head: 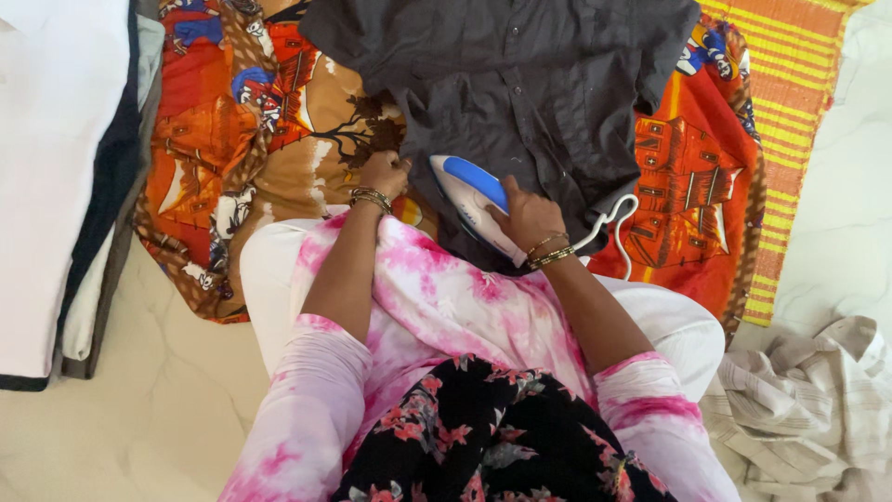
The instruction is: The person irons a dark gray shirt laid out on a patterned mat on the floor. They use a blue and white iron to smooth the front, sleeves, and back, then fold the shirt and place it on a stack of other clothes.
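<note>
Two hands work a dark shirt [530,84] spread on a patterned cloth [279,121] on the floor: the left hand [384,174], fingers curled, pins its hem, while the right hand [527,216] grips a blue-and-white iron [467,193] on it.

A pale, mottled stone floor [139,409] runs across the scene in soft, even light. A printed orange and brown cloth [269,121] lies spread over it, with a yellow striped cloth [790,112] at far right. Folded white and dark fabric [65,177] is stacked at left; a crumpled striped garment [808,400] lies near right.
</note>
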